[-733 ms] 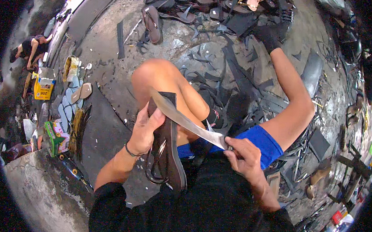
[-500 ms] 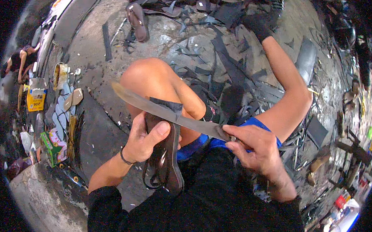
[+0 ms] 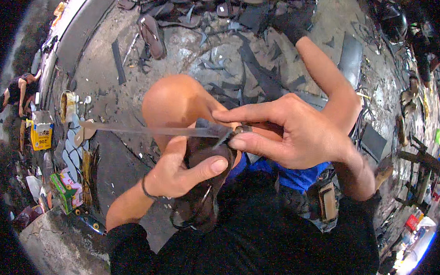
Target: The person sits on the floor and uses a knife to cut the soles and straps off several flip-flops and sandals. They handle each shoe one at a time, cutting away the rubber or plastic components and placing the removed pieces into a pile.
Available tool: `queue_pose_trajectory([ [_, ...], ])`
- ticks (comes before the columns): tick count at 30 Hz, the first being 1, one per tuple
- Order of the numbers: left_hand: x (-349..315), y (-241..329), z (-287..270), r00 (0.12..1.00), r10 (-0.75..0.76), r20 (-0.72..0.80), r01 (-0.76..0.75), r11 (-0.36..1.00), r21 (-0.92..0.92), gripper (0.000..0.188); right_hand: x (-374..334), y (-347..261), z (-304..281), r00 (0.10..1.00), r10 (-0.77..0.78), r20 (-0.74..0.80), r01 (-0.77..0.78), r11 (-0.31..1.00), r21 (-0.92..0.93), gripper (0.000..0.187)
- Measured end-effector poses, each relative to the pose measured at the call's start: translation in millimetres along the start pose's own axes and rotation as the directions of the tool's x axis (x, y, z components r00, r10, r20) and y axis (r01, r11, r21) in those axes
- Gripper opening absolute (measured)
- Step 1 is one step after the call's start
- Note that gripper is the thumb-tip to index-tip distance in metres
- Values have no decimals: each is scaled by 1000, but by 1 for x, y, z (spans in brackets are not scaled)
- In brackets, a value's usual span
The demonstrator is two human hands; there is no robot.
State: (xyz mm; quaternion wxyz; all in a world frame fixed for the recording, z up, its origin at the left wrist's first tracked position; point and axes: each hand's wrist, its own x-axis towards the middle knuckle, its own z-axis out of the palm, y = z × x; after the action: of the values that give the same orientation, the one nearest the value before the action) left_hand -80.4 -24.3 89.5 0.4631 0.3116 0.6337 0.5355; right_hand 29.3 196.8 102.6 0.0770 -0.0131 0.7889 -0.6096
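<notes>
My left hand (image 3: 171,177) is closed round a dark brown sandal (image 3: 204,205), thumb on top and fingers beneath it. The sandal lies lengthwise over my lap, its thin dark strap (image 3: 177,214) hanging on the left side. My right hand (image 3: 299,131) pinches the short handle of a long knife between thumb and fingers. The blade (image 3: 151,130), partly blurred, points left across the sandal's far end and in front of my bent knee (image 3: 170,101). A dark scrap of sole material (image 3: 215,130) sticks up at that end, against the blade near the handle.
Dark offcuts (image 3: 262,65) litter the floor ahead, with a loose sandal (image 3: 153,36) among them. On the left stand a yellow carton (image 3: 42,135), a green and pink box (image 3: 65,192) and pale soles (image 3: 75,146). Another person (image 3: 20,93) is bent over at far left.
My right hand has moved left and farther away with the knife, so the blade now lies nearly level across the sandal's end and reaches farther left. My left hand still grips the sandal.
</notes>
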Motion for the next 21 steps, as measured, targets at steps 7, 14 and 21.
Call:
queue_pose_trajectory([
  [7,-10,16,-11,906,331,-264,-228,907,353,36,-21,30,43,806,-203,-556,224,974,-32,47],
  [14,48,-43,73,810,-46,-584,-450,589,-671,51,-36,44,71,704,-239,-668,75,961,-265,53],
  [21,61,-58,67,931,66,-359,-365,167,-916,38,-90,89,113,533,-249,-809,-167,906,-390,46],
])
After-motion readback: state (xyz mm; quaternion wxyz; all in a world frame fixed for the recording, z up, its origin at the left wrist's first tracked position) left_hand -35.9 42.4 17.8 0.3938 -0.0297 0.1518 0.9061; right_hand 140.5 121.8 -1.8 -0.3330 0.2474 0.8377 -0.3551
